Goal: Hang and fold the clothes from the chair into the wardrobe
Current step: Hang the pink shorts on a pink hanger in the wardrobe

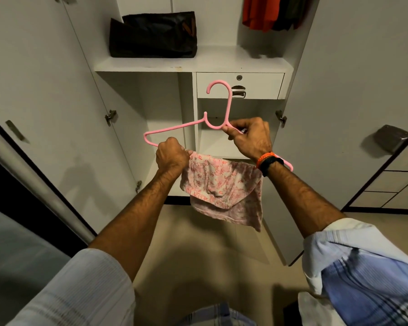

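A pink plastic hanger (174, 128) is held up in front of the open white wardrobe (165, 64). My right hand (250, 137) pinches the hanger at its neck, just below the hook. My left hand (171, 156) grips the hanger's lower bar together with the top edge of a small pink-and-white patterned garment (224, 187). The garment droops from the bar between my two hands, folded over on itself. A blue checked cloth (368, 278) is draped over my right forearm.
A black bag (153, 35) sits on the wardrobe's upper shelf. Red and dark clothes (269, 12) hang at the top right. A locked drawer (240, 85) is below the shelf, with open compartments under it. Both doors (40, 102) stand open either side.
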{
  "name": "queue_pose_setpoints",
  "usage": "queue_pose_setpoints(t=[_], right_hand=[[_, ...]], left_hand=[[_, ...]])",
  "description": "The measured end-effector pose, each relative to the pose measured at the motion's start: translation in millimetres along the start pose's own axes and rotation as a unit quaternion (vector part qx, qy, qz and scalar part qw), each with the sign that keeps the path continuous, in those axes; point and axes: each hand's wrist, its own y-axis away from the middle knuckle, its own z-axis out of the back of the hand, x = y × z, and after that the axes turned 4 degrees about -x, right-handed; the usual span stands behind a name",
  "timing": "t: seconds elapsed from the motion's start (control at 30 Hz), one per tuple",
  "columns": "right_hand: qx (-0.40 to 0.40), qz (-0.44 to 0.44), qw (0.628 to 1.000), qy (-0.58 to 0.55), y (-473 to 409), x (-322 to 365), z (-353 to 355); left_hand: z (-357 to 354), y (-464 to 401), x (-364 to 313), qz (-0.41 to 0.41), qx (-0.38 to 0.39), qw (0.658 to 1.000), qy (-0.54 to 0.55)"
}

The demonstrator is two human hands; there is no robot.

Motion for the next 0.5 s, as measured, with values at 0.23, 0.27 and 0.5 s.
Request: queue_pose_setpoints(t=[0.23, 0.27, 0.5], right_hand=[[-0.017, 0.007, 0.999, 0.049, 6, -4, -4], [-0.011, 0.011, 0.998, 0.063, 7, -5, -4], [-0.056, -0.033, 0.998, -0.001, -1, -9, 11]], left_hand=[[6, -7, -8, -0.007, -0.047, 0.981, 0.19], [10, -5, -11, 0.005, -0.059, 0.966, 0.251], [19, -10, 15, 0.125, -0.017, 0.989, 0.081]])
